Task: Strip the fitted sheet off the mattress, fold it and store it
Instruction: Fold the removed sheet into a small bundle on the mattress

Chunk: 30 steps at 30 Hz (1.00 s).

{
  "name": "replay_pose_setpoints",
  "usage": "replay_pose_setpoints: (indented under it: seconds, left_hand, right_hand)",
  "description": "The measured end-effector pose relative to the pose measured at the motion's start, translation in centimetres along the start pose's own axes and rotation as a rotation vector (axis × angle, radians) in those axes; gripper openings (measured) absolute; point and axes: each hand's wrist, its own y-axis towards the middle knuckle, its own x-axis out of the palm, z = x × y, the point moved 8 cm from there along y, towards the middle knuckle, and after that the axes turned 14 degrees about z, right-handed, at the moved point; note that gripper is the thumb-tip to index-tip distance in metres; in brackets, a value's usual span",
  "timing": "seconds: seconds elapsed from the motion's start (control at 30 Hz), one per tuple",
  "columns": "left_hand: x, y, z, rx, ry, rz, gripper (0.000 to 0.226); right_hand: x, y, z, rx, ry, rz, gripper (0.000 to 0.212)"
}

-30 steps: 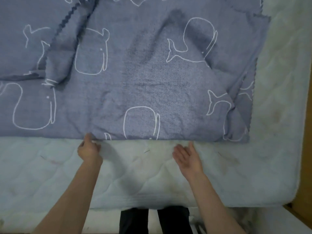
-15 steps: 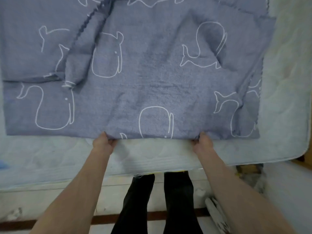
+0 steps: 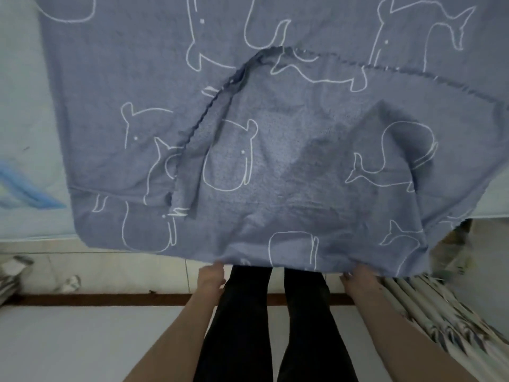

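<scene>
The fitted sheet (image 3: pixel 289 161) is blue-grey with white outline animals and a gathered elastic hem curving across its upper half. It lies folded over the pale quilted mattress (image 3: pixel 24 119), and its near edge hangs past the mattress's front edge. My left hand (image 3: pixel 210 277) pinches that near edge left of centre. My right hand (image 3: pixel 358 279) pinches the same edge further right. Both hands are below the fabric's edge, with fingertips hidden under it.
My legs in black trousers (image 3: pixel 275 326) stand between my arms on a tiled floor with a dark brown strip (image 3: pixel 96 299). A bundle of striped fabric (image 3: pixel 440 321) lies at the right. Crumpled paper (image 3: pixel 70 282) lies at the left. Something blue (image 3: pixel 24 188) rests on the mattress's left.
Both hands closed on the sheet's near edge and drew it towards me, off the mattress's front edge. The view has dropped, showing the floor and my legs.
</scene>
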Motion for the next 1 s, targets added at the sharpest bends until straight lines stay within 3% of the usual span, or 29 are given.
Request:
replay_pose_setpoints:
  seconds: [0.07,0.17,0.23,0.33,0.4,0.5,0.6,0.7,0.8,0.9,1.0]
  left_hand:
    - [-0.7,-0.7,4.6,0.207,0.031,0.059,0.043]
    - [-1.6,-2.8,12.4,0.332,-0.342,-0.03,0.042]
    - [-2.0,-3.5,17.2,0.381,-0.509,-0.074,0.066]
    - [-3.0,-3.1,21.6,0.436,-0.586,0.058,0.086]
    - [-4.2,-2.8,22.9,0.467,-0.567,0.152,0.091]
    - [-5.2,-2.6,24.8,0.629,-0.408,0.169,0.077]
    - [-6.0,-2.9,25.9,0.702,-0.24,0.166,0.039]
    - [-8.8,-3.4,27.6,0.778,-0.186,0.247,0.038]
    - [-13.2,-4.9,30.8,0.977,-0.131,0.379,0.042]
    - [-16.7,-6.0,35.5,1.05,-0.148,0.324,0.041]
    - [-19.9,-7.6,41.4,1.11,-0.267,0.288,0.048]
  right_hand:
    - [1.0,0.1,-4.0,-0.368,-0.308,0.214,0.037]
    - [3.1,-4.3,-10.6,-0.58,0.009,0.245,0.034]
    - [4.9,-8.8,-16.5,-0.882,-0.019,0.306,0.033]
    - [10.2,-15.9,-24.3,-1.292,-0.118,0.101,0.038]
    - [13.3,-19.6,-28.9,-1.491,-0.235,0.065,0.043]
    - [17.1,-24.1,-34.6,-1.75,-0.39,0.077,0.056]
    - [20.2,-25.9,-39.0,-1.846,-0.561,0.117,0.069]
    - [22.6,-25.4,-41.3,-1.819,-0.716,0.091,0.072]
    - [23.3,-24.8,-42.4,-1.81,-0.775,0.114,0.052]
    - [23.1,-24.3,-42.7,-1.813,-0.833,0.127,0.027]
    - [22.6,-24.6,-43.3,-1.762,-0.677,0.015,0.017]
